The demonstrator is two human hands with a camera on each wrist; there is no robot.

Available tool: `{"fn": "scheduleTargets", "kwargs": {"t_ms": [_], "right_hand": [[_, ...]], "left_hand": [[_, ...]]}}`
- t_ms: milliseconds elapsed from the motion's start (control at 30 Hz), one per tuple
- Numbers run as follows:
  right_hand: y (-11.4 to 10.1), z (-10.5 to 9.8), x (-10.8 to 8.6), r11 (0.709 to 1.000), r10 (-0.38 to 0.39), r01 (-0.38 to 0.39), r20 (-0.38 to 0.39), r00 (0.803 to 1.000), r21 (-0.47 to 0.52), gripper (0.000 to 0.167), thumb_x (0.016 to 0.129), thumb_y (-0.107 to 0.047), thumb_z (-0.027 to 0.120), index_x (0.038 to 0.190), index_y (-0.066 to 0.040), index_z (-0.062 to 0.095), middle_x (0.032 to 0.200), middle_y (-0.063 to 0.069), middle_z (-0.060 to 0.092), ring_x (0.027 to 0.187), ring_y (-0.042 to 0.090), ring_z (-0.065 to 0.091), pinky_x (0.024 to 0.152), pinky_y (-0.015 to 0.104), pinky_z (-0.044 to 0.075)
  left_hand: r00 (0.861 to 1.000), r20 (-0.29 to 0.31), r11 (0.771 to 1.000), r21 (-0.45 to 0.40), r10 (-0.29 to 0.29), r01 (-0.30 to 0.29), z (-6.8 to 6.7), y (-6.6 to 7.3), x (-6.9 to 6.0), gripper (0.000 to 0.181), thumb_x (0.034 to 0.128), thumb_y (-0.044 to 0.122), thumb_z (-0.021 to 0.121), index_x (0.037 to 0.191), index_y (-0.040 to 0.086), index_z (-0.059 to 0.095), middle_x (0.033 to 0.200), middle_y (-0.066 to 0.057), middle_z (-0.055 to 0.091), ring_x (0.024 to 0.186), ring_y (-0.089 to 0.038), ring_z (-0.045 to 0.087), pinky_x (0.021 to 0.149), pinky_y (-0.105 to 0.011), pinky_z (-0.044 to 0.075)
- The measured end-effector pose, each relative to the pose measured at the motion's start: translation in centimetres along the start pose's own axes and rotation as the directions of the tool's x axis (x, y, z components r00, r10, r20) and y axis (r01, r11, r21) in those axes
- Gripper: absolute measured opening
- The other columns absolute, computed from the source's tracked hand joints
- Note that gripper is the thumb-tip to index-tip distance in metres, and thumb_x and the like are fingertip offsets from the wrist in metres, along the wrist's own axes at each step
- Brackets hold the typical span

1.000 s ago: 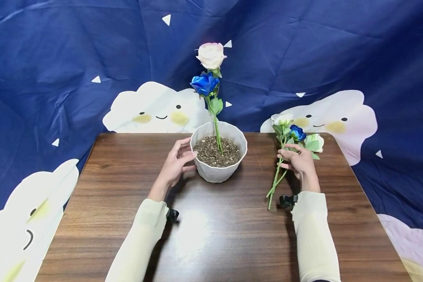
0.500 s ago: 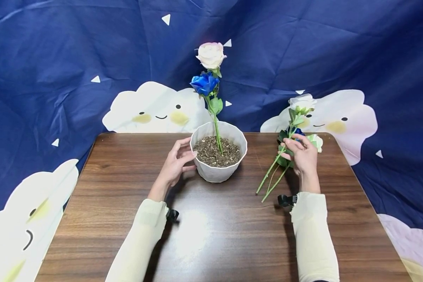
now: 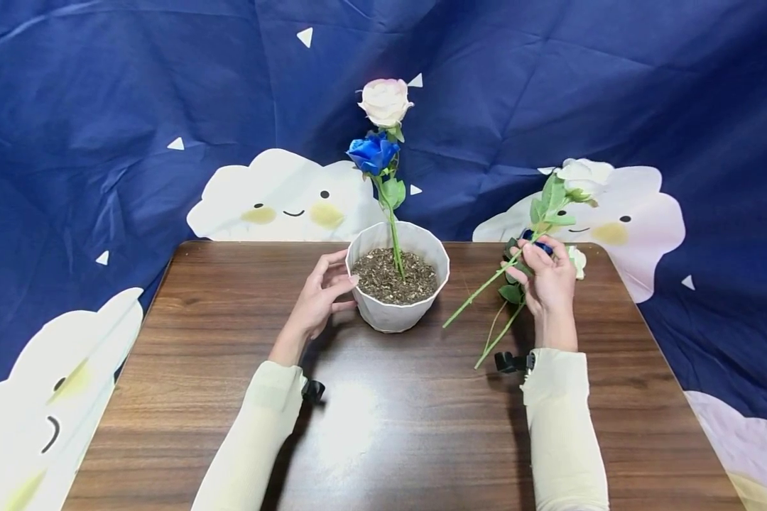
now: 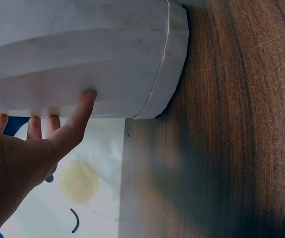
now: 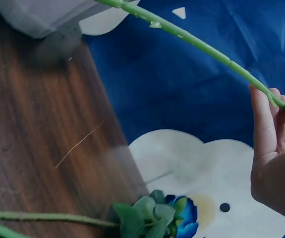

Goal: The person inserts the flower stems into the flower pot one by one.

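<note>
The fingers and thumb of my left hand (image 3: 318, 294) (image 4: 28, 158) rest spread against the left side of the white faceted pot (image 3: 390, 316) (image 4: 83, 54). Dark soil (image 3: 393, 278) fills it, and a pale pink rose (image 3: 385, 103) and a blue rose (image 3: 373, 152) stand in it. At the right, my right hand (image 3: 552, 284) (image 5: 281, 153) pinches the green stem (image 3: 482, 289) (image 5: 197, 44) of a white rose (image 3: 584, 179). That rose is tilted, its bloom up to the right and its stem end down toward the pot.
Beneath and behind my right hand, a blue rose (image 5: 187, 218) and another white rose (image 3: 578, 261) lie on the brown wooden table (image 3: 383, 440), stems (image 3: 501, 335) toward the front. A dark blue cloth (image 3: 166, 71) with smiling clouds hangs behind the table's back edge.
My right hand has lifted the white rose off the other flowers and tipped it, its bloom moving up and right, its stem end swinging left toward the pot. My left hand has stayed put.
</note>
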State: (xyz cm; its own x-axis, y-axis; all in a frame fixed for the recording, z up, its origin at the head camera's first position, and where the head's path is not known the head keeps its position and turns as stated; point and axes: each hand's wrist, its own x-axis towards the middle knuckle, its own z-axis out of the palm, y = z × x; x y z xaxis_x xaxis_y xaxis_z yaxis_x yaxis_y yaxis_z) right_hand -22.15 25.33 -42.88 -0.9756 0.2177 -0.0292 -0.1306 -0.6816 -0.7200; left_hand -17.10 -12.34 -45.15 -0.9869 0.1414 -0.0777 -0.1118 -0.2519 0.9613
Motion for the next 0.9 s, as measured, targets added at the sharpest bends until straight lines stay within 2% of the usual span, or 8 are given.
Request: {"fn": "scheduleTargets", "kwargs": {"t_ms": [233,467,667,900], "right_hand": [[-0.6,1.6,-0.3,0.996,-0.056,0.052,0.050,0.997,0.078,0.020,0.093,0.016,0.058,0.105,0.003,0.049,0.088,0.023,0.070,0.076,0.031,0.072,0.062,0.048,0.062],[-1.1,3.0,-0.2,0.993,-0.086,0.076,0.112,0.990,0.089,0.013,0.093,0.015,0.058,0.101,0.007,0.052,0.086,0.022,0.067,0.076,0.032,0.070,0.064,0.049,0.062],[-1.6,4.6,-0.2,0.989,-0.094,0.079,0.125,0.988,0.122,0.011,0.093,0.014,0.060,0.100,0.008,0.056,0.085,0.021,0.066,0.073,0.031,0.070,0.056,0.043,0.062],[-2.2,6.2,-0.3,0.990,-0.116,0.101,0.156,0.981,0.100,0.013,0.093,0.013,0.060,0.105,0.010,0.056,0.086,0.020,0.068,0.074,0.030,0.069,0.052,0.040,0.062]], "left_hand": [[1.000,-0.004,1.000,-0.002,0.009,-0.009,0.0,0.1,-0.1,0.059,0.0955,0.004,0.064,0.150,0.012,0.042,0.141,-0.022,0.045,0.115,-0.028,0.055,0.095,-0.069,0.049],[1.000,-0.004,1.000,0.000,0.008,-0.008,-0.1,0.0,0.0,0.059,0.0956,0.004,0.064,0.150,0.011,0.042,0.141,-0.023,0.044,0.116,-0.029,0.055,0.096,-0.070,0.048],[1.000,-0.005,1.000,0.004,0.009,-0.009,-0.1,0.0,0.0,0.059,0.0952,0.004,0.064,0.150,0.011,0.043,0.141,-0.022,0.044,0.113,-0.027,0.056,0.096,-0.071,0.047],[1.000,0.002,1.000,-0.002,0.015,-0.015,-0.1,0.0,0.0,0.059,0.0953,0.004,0.064,0.150,0.011,0.042,0.141,-0.023,0.044,0.114,-0.027,0.056,0.095,-0.071,0.048]]}}
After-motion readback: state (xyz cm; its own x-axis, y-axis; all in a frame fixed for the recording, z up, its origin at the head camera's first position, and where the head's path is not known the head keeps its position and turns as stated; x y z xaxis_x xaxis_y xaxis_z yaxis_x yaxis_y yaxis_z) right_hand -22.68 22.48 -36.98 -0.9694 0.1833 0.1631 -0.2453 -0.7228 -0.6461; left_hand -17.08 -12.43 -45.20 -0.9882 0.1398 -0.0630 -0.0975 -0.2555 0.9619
